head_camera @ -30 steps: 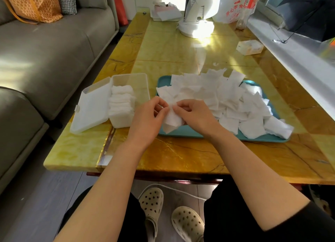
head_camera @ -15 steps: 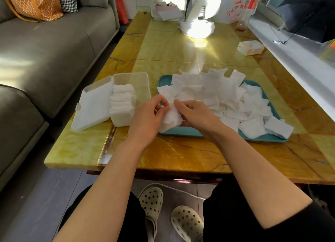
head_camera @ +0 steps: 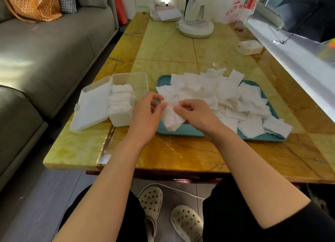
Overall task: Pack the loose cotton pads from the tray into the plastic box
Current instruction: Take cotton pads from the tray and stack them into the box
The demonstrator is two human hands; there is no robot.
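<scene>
Over the near-left corner of the tray [head_camera: 183, 133], both hands work a small stack of pads [head_camera: 171, 118] held just above the tray surface. Left hand [head_camera: 145, 114] comes in from the left, palm turned right, fingers [head_camera: 154, 96] curled and pinching the stack's left top edge. Right hand [head_camera: 196, 115] mirrors it, knuckles up, fingers [head_camera: 186, 104] pinching the right top edge; whether it is adding one more pad or only squaring the edges is hard to tell at this angle. Both forearms reach forward over the near desk [head_camera: 181, 156] edge, wrists low. Step in hand looks like gathering and aligning a batch before loading. To do it well: tap the edges flush, keep the pinch light so the pads don't crumple, then carry the stack left and set it on edge beside the packed pads [head_camera: 121, 100] in the plastic box [head_camera: 138, 79], which sits left of the tray with its lid [head_camera: 92, 107] flipped open. Most loose cotton pads [head_camera: 217, 93] remain heaped on the tray, so the job seems far from done.
</scene>
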